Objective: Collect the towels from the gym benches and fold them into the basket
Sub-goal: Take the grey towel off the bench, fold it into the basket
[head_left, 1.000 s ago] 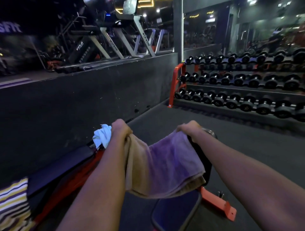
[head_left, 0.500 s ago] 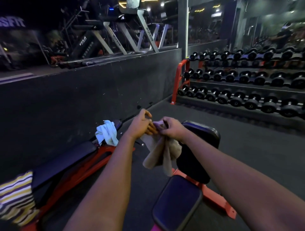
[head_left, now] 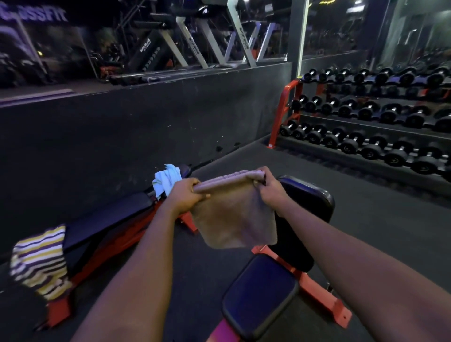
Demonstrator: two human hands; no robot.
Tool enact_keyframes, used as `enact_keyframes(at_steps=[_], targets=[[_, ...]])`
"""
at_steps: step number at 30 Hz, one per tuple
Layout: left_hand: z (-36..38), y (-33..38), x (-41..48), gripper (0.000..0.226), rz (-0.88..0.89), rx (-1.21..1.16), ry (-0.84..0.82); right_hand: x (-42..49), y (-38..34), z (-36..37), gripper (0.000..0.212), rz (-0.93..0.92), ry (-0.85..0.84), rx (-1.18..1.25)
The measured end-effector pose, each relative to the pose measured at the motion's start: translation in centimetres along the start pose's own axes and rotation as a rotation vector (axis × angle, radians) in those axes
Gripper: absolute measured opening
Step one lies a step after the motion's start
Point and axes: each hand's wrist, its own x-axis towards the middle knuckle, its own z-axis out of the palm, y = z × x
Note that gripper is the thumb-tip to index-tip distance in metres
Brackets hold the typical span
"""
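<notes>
Head view, from left to right: a striped towel (head_left: 40, 258) and a pale blue towel (head_left: 166, 179) lie on the left worktop (head_left: 107, 217), not collected. The left hand (head_left: 186, 195) and right hand (head_left: 269, 189) have their fingers (head_left: 199, 195) clenched on the top edge of a brown towel (head_left: 235, 219), which hangs folded in the air. If one grip loosens, the fold may open and drop to the floor (head_left: 366, 219). No basket is visible.

Dim gym on my feed, violet cast overall. Small ceiling lights (head_left: 327, 2) glare at top edge. Glass wall (head_left: 329, 29) carries murky reflections. Wide-angle bends dumbbell rack (head_left: 366, 117) and forearms at the edges. Striped towel (head_left: 40, 258) soft, smeared; shadows swallow the floor (head_left: 366, 219).
</notes>
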Motion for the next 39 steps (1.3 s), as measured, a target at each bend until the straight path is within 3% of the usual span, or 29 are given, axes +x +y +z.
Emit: enact_keyframes(at_steps=[5,12,19,26,32,39], targets=[[-0.3,-2.0,-2.9,0.026,-0.027,-0.062,0.307,-0.2,0.4,2.2,0.015,-0.026,-0.060,0.054],[-1.7,-7.6,-10.6,0.021,-0.221,0.039,0.418,-2.2,-0.5,9.3,0.015,-0.085,-0.290,0.083],[-5.8,-15.0,-24.6,0.019,-0.479,0.053,0.517,-8.5,-4.0,22.1,0.018,-0.158,-0.590,0.100],[-11.6,-23.5,-45.0,0.022,-0.789,0.033,0.710,-22.4,-12.2,38.3,0.018,-0.253,-0.934,0.094],[-15.2,-29.0,-61.8,0.035,-0.998,0.018,0.850,-36.5,-17.4,50.5,0.013,-0.321,-1.122,0.059],[-14.6,-31.9,-78.8,0.034,-1.278,-0.026,1.013,-52.1,-21.5,59.9,0.012,-0.423,-1.442,-0.018]])
